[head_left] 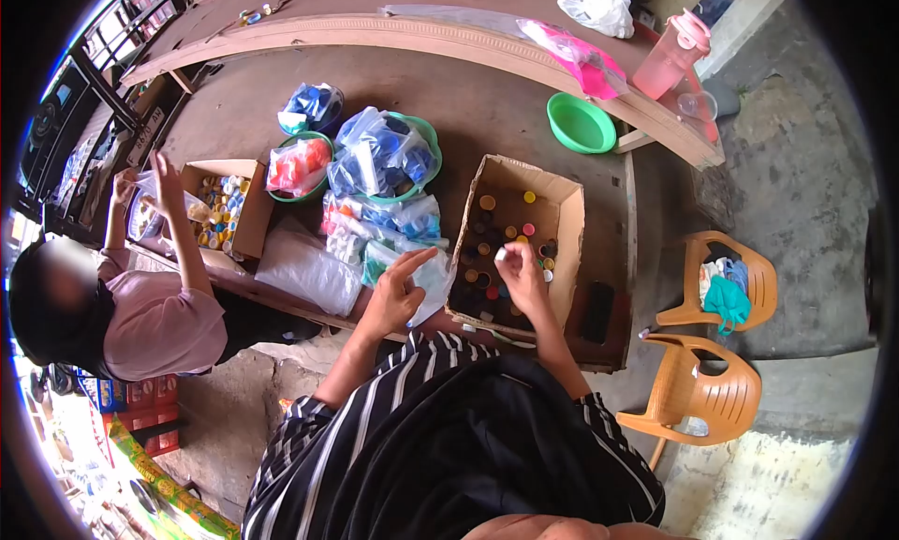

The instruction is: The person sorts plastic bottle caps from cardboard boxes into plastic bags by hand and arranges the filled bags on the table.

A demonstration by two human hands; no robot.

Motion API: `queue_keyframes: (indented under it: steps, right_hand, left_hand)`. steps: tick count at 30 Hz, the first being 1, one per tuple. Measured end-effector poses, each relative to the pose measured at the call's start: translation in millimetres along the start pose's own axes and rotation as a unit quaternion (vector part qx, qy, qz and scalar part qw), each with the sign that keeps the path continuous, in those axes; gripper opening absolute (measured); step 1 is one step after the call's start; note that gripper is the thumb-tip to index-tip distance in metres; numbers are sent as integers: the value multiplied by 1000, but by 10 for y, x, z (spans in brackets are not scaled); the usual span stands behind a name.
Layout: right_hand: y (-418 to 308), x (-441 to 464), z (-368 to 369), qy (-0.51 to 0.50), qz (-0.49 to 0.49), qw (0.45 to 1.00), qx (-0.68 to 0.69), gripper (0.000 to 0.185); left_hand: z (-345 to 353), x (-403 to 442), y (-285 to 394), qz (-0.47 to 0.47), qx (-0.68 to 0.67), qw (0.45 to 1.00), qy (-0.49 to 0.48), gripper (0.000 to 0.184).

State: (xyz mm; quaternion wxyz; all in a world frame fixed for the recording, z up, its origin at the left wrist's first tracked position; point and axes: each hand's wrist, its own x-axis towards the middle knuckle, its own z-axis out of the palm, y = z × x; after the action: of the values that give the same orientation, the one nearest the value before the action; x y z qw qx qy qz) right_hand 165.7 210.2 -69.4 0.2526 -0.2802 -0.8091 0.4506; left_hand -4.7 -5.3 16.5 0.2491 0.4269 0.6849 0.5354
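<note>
My left hand point(397, 292) holds a clear plastic bag point(433, 282), its index finger stretched along the bag's top and the lower fingers curled. Over the near part of a cardboard box point(573, 231), my right hand point(524, 276) pinches a small white bottle cap point(501, 254). Inside that box lie loose bottle caps point(529, 229) in brown, black, yellow, red and white. Just beyond my left hand are filled plastic bags point(403, 220) of sorted caps.
At left, a person point(159, 320) handles a plastic bag beside another box point(245, 212) of caps. Basins point(435, 151) hold bagged caps. A green basin point(581, 123), a pink jug point(672, 58), a dark phone point(597, 310) and plastic chairs point(702, 395) are around the right side.
</note>
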Motion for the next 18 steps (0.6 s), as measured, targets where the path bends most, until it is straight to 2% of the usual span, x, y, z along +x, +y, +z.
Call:
queue_keyframes:
  steps: [1, 3, 5, 6, 9, 10, 11, 12, 14, 15, 17, 18]
  right_hand:
    - [-402, -9, 36, 26, 4, 996, 85, 32]
    - [-868, -31, 119, 58, -160, 982, 79, 36]
    - [-1132, -10, 101, -26, -286, 957, -37, 36]
    - [-1268, -22, 86, -45, -290, 952, -81, 31]
    - [-736, 89, 122, -1, -152, 988, 14, 26]
    - [-576, 132, 72, 19, -52, 997, 57, 23]
    - [-183, 164, 47, 47, -16, 999, 2, 18]
    - [312, 165, -48, 36, -58, 979, -193, 17]
    - [626, 59, -234, -92, 135, 916, -366, 25]
    - [596, 22, -282, -121, 207, 874, -424, 27]
    - [1149, -53, -256, -141, 219, 848, -462, 33]
    - [1123, -72, -257, -155, 233, 847, -453, 34]
  left_hand:
    - [16, 18, 5, -2, 1, 1000, -7, 67]
    - [43, 44, -22, 2, 1, 1000, -6, 67]
    - [59, 66, -37, 0, 1, 1000, -8, 68]
    - [54, 71, -31, -3, 2, 1000, -8, 68]
    - [14, 68, 35, -15, 0, 1000, -6, 69]
    - [-4, 59, 24, -15, -1, 1000, -3, 70]
    - [-20, 46, 9, -16, -1, 1000, 1, 70]
    - [-28, 39, -5, -16, -2, 1000, 7, 70]
    - [-36, 34, -10, -19, 0, 1000, 14, 69]
    - [-38, 32, -8, -22, 2, 1000, 16, 69]
    - [-33, 37, -7, -31, 0, 999, 14, 69]
    - [-27, 43, -5, -36, 0, 999, 13, 69]
